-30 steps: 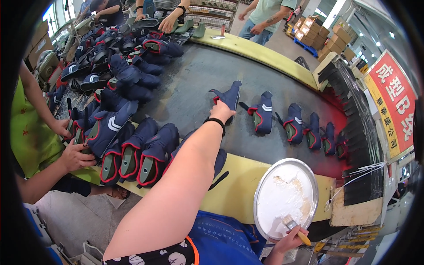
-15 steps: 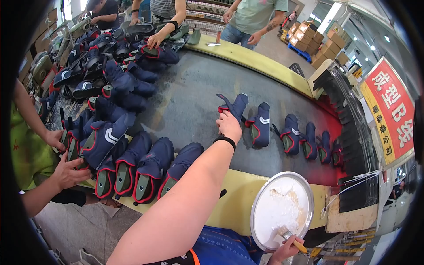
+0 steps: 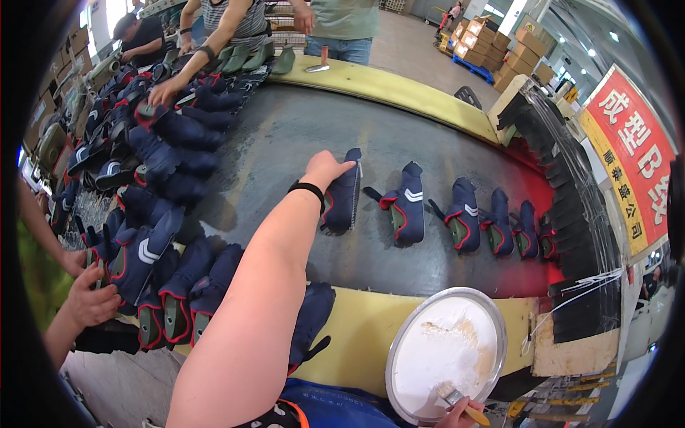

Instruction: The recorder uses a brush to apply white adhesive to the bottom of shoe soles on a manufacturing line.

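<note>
1. Landmark: round metal tray, coated with white paste.
2. Held shoe, navy: on the dark worktop area, beyond and left of the tray. Plain navy side and a stitched edge show; whether it touches the surface, cannot tell.
3. Left hand: clasped over that shoe's far end, thumb toward the stitched edge; remaining fingers largely hidden.
4. Right hand: at the tray's near rim, gripping a brush, bristles in the paste. Whether it also supports the tray, cannot tell.
5. Change versus half a second ago: left hand was at the red-trimmed opening; now at the opposite end, shoe turned, opening mostly out of sight. Gap to the row of shoes, beyond the tray, has widened.
6. Brush unchanged, in the paste.
7. Far left beyond the tray, a co-worker's hand has shifted further over the shoe pile.
8. Left of the tray: one shoe, partly behind the forearm.
</note>
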Available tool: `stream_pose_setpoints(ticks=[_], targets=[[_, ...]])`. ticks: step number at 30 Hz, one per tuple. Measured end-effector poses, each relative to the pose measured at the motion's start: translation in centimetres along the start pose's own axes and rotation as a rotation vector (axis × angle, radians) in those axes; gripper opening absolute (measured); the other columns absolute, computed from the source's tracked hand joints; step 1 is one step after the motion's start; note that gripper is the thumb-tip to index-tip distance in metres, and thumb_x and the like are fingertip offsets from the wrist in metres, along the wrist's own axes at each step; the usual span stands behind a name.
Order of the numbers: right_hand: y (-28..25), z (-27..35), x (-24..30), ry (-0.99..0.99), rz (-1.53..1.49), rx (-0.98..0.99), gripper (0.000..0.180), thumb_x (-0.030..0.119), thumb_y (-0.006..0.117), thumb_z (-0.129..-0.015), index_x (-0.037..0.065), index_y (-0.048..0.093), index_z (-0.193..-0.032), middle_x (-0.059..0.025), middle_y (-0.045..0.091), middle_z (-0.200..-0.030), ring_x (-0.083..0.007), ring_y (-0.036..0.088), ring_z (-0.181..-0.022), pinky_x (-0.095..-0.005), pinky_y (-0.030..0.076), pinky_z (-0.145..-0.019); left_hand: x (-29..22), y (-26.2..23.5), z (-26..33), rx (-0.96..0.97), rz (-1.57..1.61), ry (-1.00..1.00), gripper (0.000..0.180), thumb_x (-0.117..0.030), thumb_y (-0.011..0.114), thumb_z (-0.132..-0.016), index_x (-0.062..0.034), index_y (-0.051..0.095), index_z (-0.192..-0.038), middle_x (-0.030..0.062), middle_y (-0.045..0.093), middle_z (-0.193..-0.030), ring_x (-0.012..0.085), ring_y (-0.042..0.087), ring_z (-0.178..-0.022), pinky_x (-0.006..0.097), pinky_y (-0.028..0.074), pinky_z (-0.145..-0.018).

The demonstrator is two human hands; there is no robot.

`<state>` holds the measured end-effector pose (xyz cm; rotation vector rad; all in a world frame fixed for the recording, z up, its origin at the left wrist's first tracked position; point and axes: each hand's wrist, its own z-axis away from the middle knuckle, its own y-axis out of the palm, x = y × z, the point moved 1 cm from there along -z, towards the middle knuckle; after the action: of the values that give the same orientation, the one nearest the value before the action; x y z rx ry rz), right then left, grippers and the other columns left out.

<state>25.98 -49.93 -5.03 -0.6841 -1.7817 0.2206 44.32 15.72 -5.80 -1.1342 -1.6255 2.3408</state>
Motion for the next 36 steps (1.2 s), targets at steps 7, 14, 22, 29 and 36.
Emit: stream_pose_setpoints(ticks=[7,14,22,29,36], targets=[[-0.7,0.3,-2.6,-0.103,0.097,0.059,0.021,0.011,0.067,-0.098,0.001,0.055,-0.084,-0.0052,0.058,-0.072,-0.0123,0.051,-0.064,-0.0311,0.045,-0.058,-0.1,5.5,-7.7,0.021,0.319,0.034,0.108,-0.068,0.078,-0.072,0.0072,0.049,-0.143,0.0283,0.057,-0.141,0.0387,0.057,-0.130,0.043,0.047,-0.108],[-0.3,1.0,-2.1,0.100,0.007,0.068,0.016,0.011,0.066,-0.099,0.001,0.058,-0.090,-0.0054,0.059,-0.074,-0.0121,0.051,-0.065,-0.0306,0.047,-0.061,-0.7,7.6,-10.1,0.403,0.718,0.039,0.083,-0.043,0.080,-0.083,-0.0047,0.047,-0.149,0.0177,0.059,-0.137,0.0266,0.064,-0.116,0.042,0.053,-0.095],[0.4,0.8,0.1,0.069,-0.021,0.045,0.013,0.009,0.067,-0.098,0.001,0.058,-0.092,-0.0058,0.059,-0.077,-0.0125,0.051,-0.065,-0.0305,0.046,-0.058,-0.6,9.2,-9.9,0.177,0.666,0.077,0.070,-0.039,0.078,-0.084,-0.0140,0.055,-0.146,0.0178,0.065,-0.133,0.0293,0.063,-0.120,0.041,0.052,-0.099],[0.5,0.9,0.6,0.114,-0.076,0.024,0.014,0.011,0.066,-0.099,0.001,0.057,-0.094,-0.0062,0.059,-0.076,-0.0130,0.052,-0.065,-0.0302,0.047,-0.059,-1.6,9.5,-9.3,0.087,0.448,0.144,0.068,-0.042,0.072,-0.088,-0.0210,0.051,-0.150,0.0187,0.059,-0.143,0.0331,0.058,-0.130,0.040,0.047,-0.107],[0.2,0.7,0.4,-0.012,0.035,0.041,0.014,0.013,0.065,-0.100,0.002,0.058,-0.095,-0.0065,0.059,-0.074,-0.0133,0.053,-0.065,-0.0304,0.047,-0.060,-3.0,8.9,-8.2,0.059,0.375,0.161,0.057,-0.034,0.068,-0.094,-0.0261,0.053,-0.148,0.0178,0.060,-0.141,0.0340,0.058,-0.129,0.041,0.048,-0.105]])
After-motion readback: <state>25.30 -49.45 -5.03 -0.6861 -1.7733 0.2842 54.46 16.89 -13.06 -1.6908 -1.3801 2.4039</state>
